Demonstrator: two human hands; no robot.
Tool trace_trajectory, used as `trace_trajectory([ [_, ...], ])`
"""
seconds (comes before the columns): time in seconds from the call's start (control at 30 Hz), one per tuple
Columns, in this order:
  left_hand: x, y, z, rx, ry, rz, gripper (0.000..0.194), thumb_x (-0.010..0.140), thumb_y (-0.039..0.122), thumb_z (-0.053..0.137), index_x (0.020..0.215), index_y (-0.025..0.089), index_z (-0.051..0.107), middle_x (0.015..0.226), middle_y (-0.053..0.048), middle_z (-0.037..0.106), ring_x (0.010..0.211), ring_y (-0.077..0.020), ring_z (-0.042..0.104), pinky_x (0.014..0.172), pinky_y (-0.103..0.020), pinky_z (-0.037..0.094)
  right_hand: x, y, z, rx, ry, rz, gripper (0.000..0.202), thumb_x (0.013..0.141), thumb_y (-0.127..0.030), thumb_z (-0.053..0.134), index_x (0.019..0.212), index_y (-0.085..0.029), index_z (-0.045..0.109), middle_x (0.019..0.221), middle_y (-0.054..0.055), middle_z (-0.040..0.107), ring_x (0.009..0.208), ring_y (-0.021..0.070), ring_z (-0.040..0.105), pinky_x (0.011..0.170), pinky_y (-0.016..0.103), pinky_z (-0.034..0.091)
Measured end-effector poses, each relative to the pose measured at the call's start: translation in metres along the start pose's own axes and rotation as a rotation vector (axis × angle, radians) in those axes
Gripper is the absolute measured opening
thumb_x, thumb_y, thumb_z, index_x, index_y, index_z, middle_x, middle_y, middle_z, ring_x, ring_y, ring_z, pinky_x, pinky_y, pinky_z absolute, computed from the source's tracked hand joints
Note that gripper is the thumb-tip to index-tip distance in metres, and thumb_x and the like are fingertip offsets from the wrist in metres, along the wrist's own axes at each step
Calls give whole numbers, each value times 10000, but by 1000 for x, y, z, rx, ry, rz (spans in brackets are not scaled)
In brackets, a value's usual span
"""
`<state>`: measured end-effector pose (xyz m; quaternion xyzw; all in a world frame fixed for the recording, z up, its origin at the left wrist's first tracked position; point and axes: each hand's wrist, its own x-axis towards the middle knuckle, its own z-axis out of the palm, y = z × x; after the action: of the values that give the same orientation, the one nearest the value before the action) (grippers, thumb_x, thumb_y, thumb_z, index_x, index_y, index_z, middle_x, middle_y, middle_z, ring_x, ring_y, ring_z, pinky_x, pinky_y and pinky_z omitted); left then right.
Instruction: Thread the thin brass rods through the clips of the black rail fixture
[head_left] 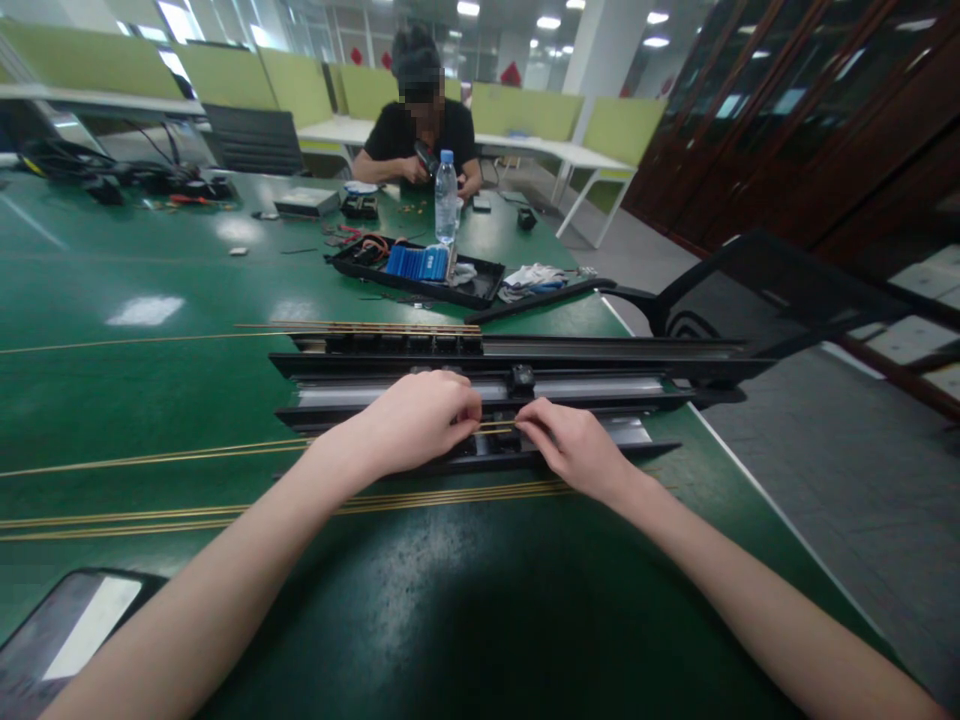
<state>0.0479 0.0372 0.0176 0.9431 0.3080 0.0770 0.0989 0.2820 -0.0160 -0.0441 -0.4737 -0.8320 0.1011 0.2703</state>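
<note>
My left hand (420, 415) pinches two thin brass-coloured rods (495, 427), which run on past my wrist to the left. Close by, my right hand (566, 440) holds the right ends of the same rods between thumb and fingers. Both hands are over the nearest of several long black channels with silvery insides (641, 430), lying side by side. A small black block (521, 379) sits in the middle channel. Several more rods (450, 495) lie on the table in front of the channels, and others (375, 327) rest across black blocks in the far channel.
A phone (67, 625) lies at the near left of the green table (420, 600). Beyond the channels are a black tray (480, 290) with blue parts, gloves (536, 280) and a water bottle (445, 200). A co-worker (450, 130) sits opposite. A mesh chair (765, 280) stands at the right.
</note>
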Motion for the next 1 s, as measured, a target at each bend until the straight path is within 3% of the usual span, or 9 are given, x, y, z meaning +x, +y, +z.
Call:
trace_trajectory([
  [0.3, -1, 1, 0, 2, 8, 6, 219, 886, 292, 511, 886, 209, 713, 903, -58, 699, 846, -192, 641, 753, -288, 477, -5, 9, 2, -230, 1, -112, 181, 997, -271, 408, 1068, -202, 559, 916, 71, 702, 822, 197, 667, 720, 307, 471],
  [0.67, -1, 2, 0, -3, 1, 9, 224, 879, 282, 512, 885, 201, 720, 907, -59, 708, 841, -190, 644, 751, -283, 475, -5, 11, 0, -477, 43, -248, 232, 995, -254, 404, 1027, -157, 613, 759, 64, 678, 654, 176, 606, 621, 301, 398],
  [1.0, -2, -1, -1, -6, -2, 14, 217, 883, 281, 518, 876, 202, 720, 875, -53, 714, 827, -183, 640, 752, -277, 470, -4, 16, -5, -488, 109, -335, 159, 965, -210, 476, 965, -129, 612, 740, 40, 667, 637, 145, 593, 615, 277, 392],
])
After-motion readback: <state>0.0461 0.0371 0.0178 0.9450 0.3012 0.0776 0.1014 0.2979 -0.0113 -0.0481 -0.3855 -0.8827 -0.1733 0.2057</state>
